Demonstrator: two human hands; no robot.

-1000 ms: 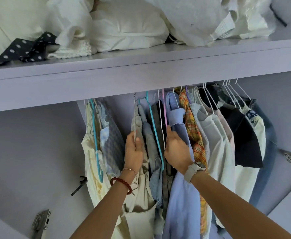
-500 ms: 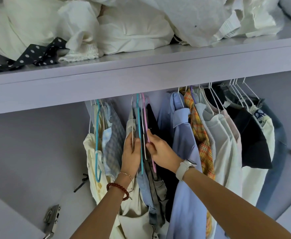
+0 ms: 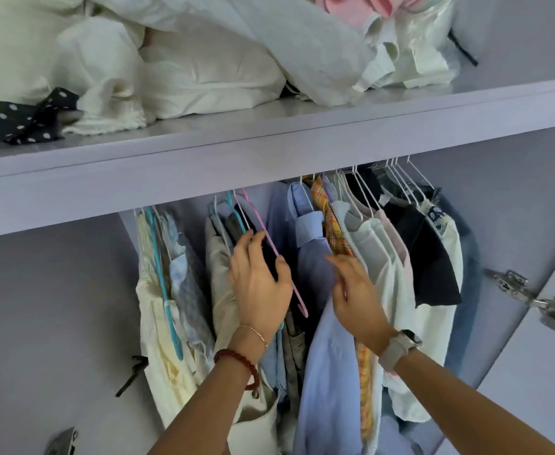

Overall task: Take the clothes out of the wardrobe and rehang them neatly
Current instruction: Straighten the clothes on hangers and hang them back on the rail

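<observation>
Lilac-painted wardrobe, shirts on hangers crowding the space under its shelf, none lifted out yet. Left hand curled round the dark garment on the pink plastic hanger; right hand blurred, grip impossible to tell, against the pale blue cotton shirt. Next, probably: unhooking that pink hanger and drawing it clear of its neighbours.

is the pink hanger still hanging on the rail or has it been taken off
On the rail, as far as visible. The pink hanger runs up under the shelf with the others; its hook is hidden. The left hand grips the dark garment beside it.

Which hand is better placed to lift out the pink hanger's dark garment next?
Probably left: the left hand already curls around the dark garment beside the pink hanger; the right hand hovers at the blue shirt.
</observation>
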